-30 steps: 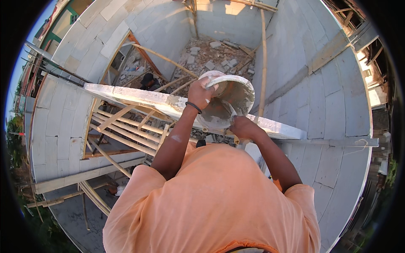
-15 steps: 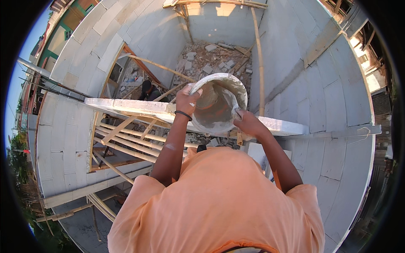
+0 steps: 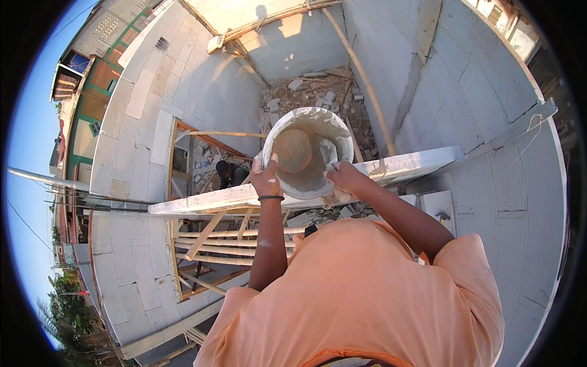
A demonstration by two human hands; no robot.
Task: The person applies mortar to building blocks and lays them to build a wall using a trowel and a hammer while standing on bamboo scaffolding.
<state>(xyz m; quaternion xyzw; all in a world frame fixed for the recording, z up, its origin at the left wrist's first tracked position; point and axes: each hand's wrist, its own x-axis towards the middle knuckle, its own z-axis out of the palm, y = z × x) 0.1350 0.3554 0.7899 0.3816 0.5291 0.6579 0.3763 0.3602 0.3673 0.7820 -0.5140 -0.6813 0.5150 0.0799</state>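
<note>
A round, pale bucket (image 3: 344, 131) smeared with grey mortar is tipped toward me over the top edge of a block wall (image 3: 211, 199). Its inside shows wet grey residue and a brownish round bottom. My left hand (image 3: 265, 177) is closed on the bucket's left rim, thumb at the inner side. On the opposite side my right hand (image 3: 345, 178) is closed, its fingers at the rim. From it a pale, mortar-coated flat tool (image 3: 331, 151) seems to reach into the bucket; its handle is hidden by the fingers.
Below, rubble and broken blocks (image 3: 296, 84) cover the room's floor. A person (image 3: 231, 174) in dark clothes is down beyond the wall, left of the bucket. Bamboo poles (image 3: 214, 243) lie below the wall at left; another pole (image 3: 361, 67) leans at right.
My view has turned, so the wall and room appear tilted differently. The bucket's mouth faces me more, showing its bottom. My right hand sits slightly lower along the rim; both hands keep their grip.
</note>
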